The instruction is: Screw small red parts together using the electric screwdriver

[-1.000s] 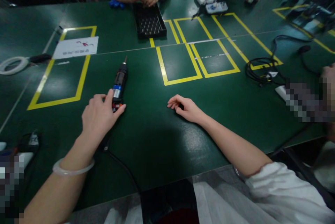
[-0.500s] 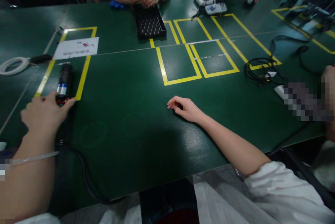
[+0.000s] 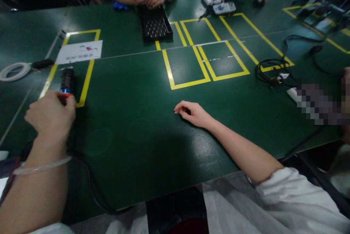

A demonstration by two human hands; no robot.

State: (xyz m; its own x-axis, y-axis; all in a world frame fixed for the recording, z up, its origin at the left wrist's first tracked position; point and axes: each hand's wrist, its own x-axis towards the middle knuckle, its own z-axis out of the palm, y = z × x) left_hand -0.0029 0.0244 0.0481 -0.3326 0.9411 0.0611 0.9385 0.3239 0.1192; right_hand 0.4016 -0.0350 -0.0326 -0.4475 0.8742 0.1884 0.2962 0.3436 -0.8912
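1. Black power screwdriver point(image 3: 67, 79) is lying left of center in the frame, inside a yellow tape outline point(image 3: 86, 84) on the green desk point(image 3: 136, 117).
2. Left hand point(image 3: 51, 113) is curling its fingers at the tool's rear end; they're mostly hiding, so can't tell if they're gripping.
3. Right hand point(image 3: 194, 113) is resting mid-frame, fingers loosely bending, holding nothing.
4. White sheet point(image 3: 79, 52) is lying upper left, just beyond the tool.

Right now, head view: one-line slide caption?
Left hand at a black electric screwdriver between yellow tape strips; right hand rests loosely curled on the green table.
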